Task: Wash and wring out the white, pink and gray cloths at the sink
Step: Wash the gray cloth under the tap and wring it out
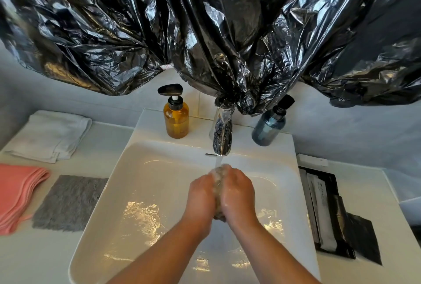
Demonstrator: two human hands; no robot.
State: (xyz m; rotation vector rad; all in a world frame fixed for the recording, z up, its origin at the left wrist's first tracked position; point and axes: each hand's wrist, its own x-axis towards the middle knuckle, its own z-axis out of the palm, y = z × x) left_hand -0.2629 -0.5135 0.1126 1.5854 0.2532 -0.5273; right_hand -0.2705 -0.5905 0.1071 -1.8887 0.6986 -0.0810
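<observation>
Head view, sink station. Left hand [201, 194] and right hand [238, 192] meet over the sink [127, 169], the fingers of both curled round a wadded cloth [219, 177] held between the palms, directly under the water stream [218, 160] from the tap [222, 133]; lather and blur hide the wad's colour, which appears grayish. The white cloth [49, 135] lies folded on the counter [45, 256] left of the basin; the pink cloths [16, 194] are stacked at the left edge; a gray cloth [68, 202] lies flat just beside the basin rim.

Handling, as a judgement: the wad is soft and limp, heavier for the water it holds, and slippery with soap; it is not fragile, so a firm hold is safe; for wringing, one hand would best take each end, so the middle can be twisted over the basin.

Surroundings: an amber pump bottle [176, 119] stands left of the tap and a blue bottle [268, 128] right of it, both on the back ledge and near enough to be knocked by a raised elbow or a swinging cloth; black plastic sheeting [205, 21] hangs low above and touches the tap top, which crowds any reach for the tap; dark packets [325, 210] lie on the counter right of the basin, within range of splashes.
</observation>
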